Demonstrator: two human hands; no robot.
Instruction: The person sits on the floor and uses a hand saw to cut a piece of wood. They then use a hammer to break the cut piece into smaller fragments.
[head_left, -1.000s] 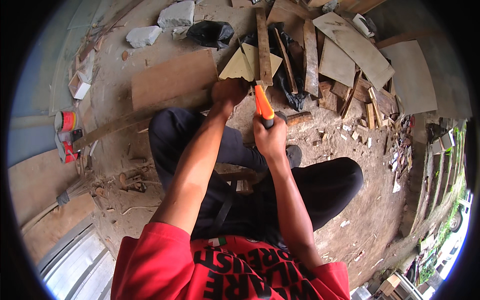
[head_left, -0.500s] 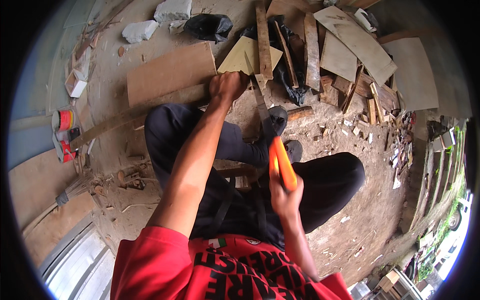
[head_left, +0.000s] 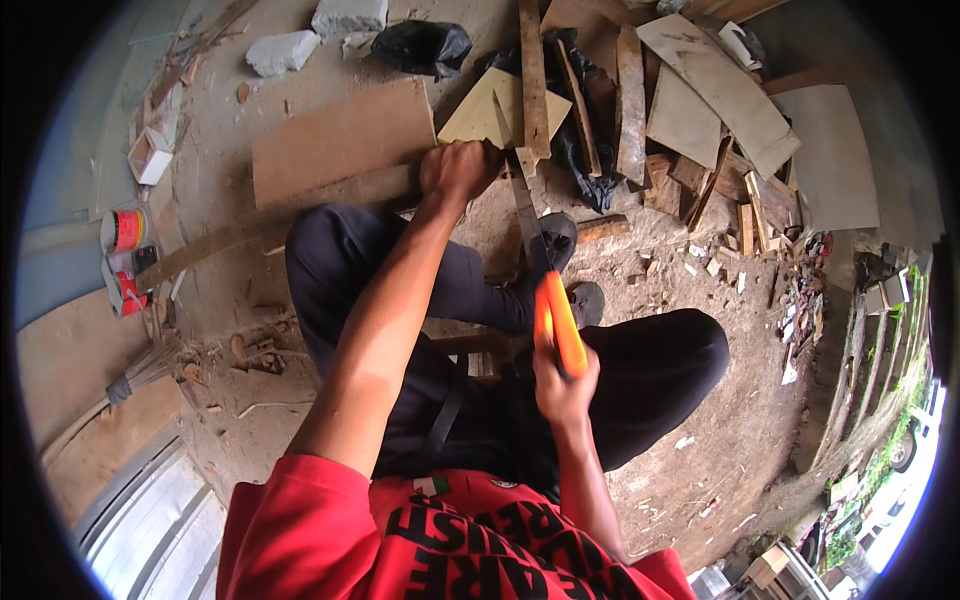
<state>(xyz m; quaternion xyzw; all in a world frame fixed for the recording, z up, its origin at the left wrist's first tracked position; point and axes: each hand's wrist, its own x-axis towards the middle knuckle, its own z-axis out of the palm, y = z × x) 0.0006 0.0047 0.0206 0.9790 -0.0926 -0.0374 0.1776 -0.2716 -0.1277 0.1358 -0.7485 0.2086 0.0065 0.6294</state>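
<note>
My right hand (head_left: 567, 388) is wrapped round the orange handle of a handsaw (head_left: 560, 325). The dark blade slants away to the upper left, its tip over a pale yellowish board (head_left: 480, 110). Closed over the end part of a long wooden plank (head_left: 330, 190), my left hand (head_left: 460, 172) presses down just left of the blade. The blade crosses the wood right beside these knuckles; the cut itself is too small to make out. The plank stretches left past my bent knee.
A brown board (head_left: 340, 135) lies beyond the plank. Loose wood strips (head_left: 533, 80), plywood sheets (head_left: 720, 90) and a black plastic bag (head_left: 422, 48) lie farther off. White blocks (head_left: 283, 54) are at far left, a red container (head_left: 126, 230) by the left wall. Wood scraps litter the right side.
The saw has slid slightly forward, its tip a little farther over the yellowish board. My left hand keeps its place on the plank, and the view has shifted slightly.
</note>
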